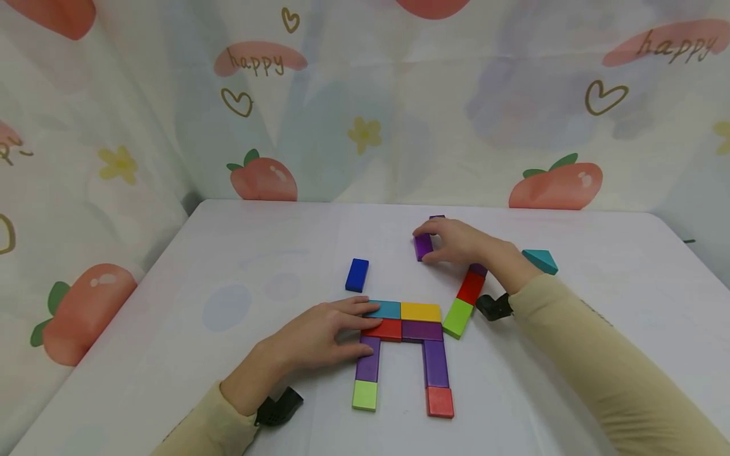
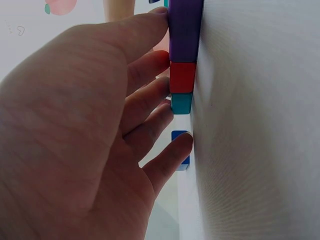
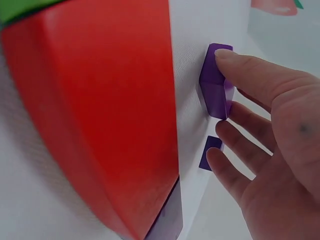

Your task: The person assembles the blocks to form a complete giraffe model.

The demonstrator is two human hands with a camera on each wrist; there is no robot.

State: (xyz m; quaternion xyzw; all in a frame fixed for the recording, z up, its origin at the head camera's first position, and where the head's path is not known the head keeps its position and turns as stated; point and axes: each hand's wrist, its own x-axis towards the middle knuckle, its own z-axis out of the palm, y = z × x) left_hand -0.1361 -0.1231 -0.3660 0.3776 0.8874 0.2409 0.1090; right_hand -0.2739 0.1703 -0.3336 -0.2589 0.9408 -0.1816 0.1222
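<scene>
My right hand (image 1: 459, 242) pinches a purple block (image 1: 423, 247) near the back of the table. In the right wrist view the thumb lies on one side of this purple block (image 3: 215, 90), with fingers behind it. My left hand (image 1: 319, 335) rests its extended fingertips along the left side of a flat block figure, touching the teal block (image 1: 389, 310), the red block (image 1: 391, 330) and the purple leg block (image 1: 367, 367). A yellow block (image 1: 421, 312) and a purple block (image 1: 422, 331) form the figure's right half.
Behind the figure lies a dark blue block (image 1: 357, 275). A slanted row of green (image 1: 458, 318), red (image 1: 471, 288) and purple blocks stands right of it. A teal triangular block (image 1: 542, 260) sits beyond the right wrist. Another purple block (image 3: 211, 152) lies past the right fingers.
</scene>
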